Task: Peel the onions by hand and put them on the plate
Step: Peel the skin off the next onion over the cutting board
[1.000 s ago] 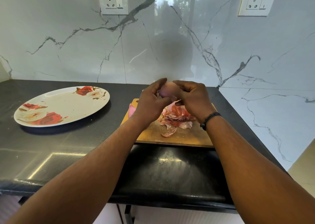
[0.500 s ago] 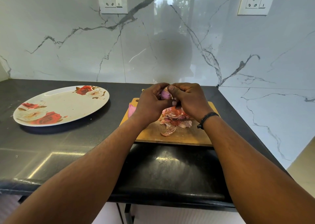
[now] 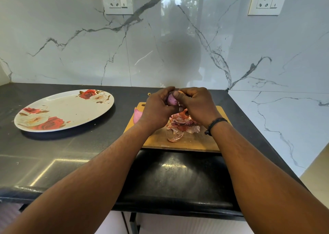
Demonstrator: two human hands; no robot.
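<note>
Above cutting board (image 3: 192, 141): onion (image 3: 172, 100) clasped between left hand (image 3: 157, 109) and right hand (image 3: 197, 105).

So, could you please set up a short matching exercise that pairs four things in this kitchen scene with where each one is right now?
Things:
1. onion
2. plate
3. pile of peels
4. wristband

Places:
A. on the wooden cutting board
B. on the right wrist
C. held between the left hand and right hand
D. on the black counter, left of the board

Pairs: 1-C, 2-D, 3-A, 4-B
</note>
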